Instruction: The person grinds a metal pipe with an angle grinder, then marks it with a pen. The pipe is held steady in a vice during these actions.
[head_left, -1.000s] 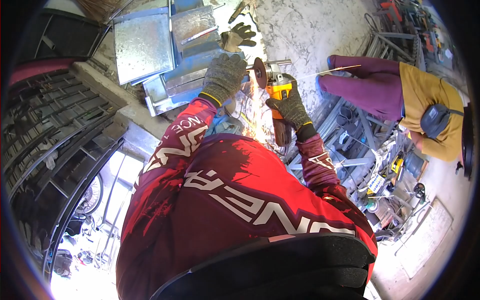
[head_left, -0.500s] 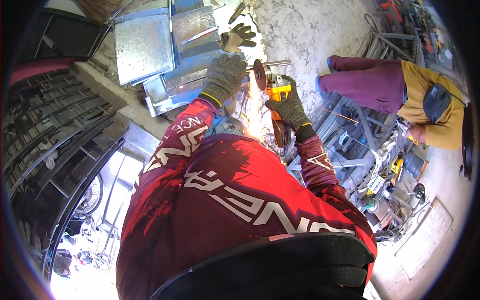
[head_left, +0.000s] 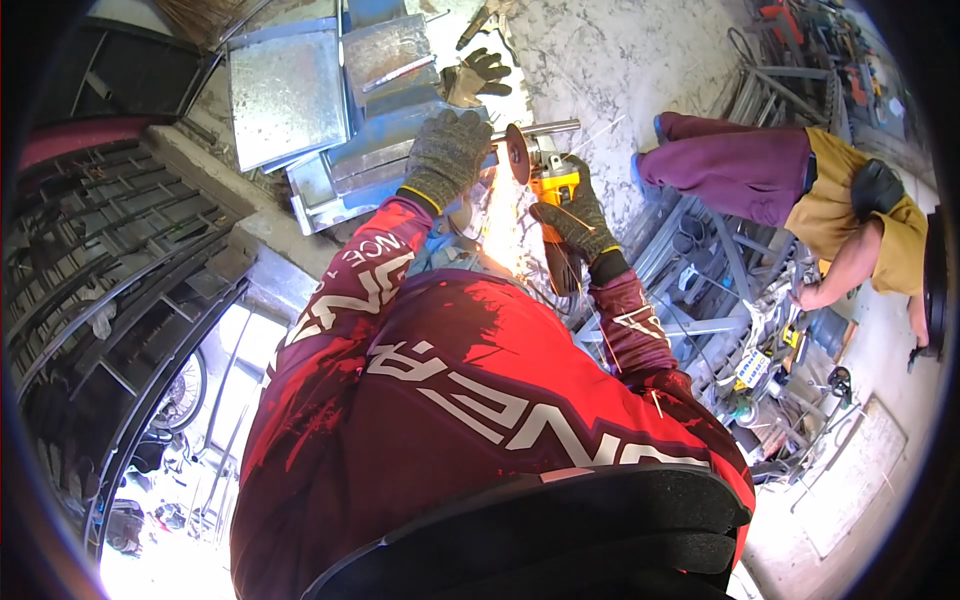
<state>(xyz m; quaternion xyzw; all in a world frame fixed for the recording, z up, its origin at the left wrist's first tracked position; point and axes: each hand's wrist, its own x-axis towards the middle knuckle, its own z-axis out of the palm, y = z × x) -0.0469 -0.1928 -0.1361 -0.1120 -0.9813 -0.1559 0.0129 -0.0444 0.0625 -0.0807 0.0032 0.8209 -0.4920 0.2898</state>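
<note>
My right hand, in a dark knit glove, is closed around a yellow angle grinder. The grinder's reddish-brown disc stands on edge, and bright sparks stream down from it towards my body. A thin metal bar runs crosswise just past the disc. My left hand, gloved alike, is closed at the bar's left end, close to the disc; its fingertips are partly hidden. Beyond my left hand, an unworn work glove lies by blue metal pieces.
Flat sheet-metal panels lie at upper left. Dark metal frames are stacked on the left. A co-worker in purple trousers stands at right, beside metal frames and tools. A motorcycle wheel shows at lower left.
The spark stream is brighter and some sparks fly up and onto my right sleeve. The grinder has shifted very slightly. The co-worker has turned, and their arms now show more.
</note>
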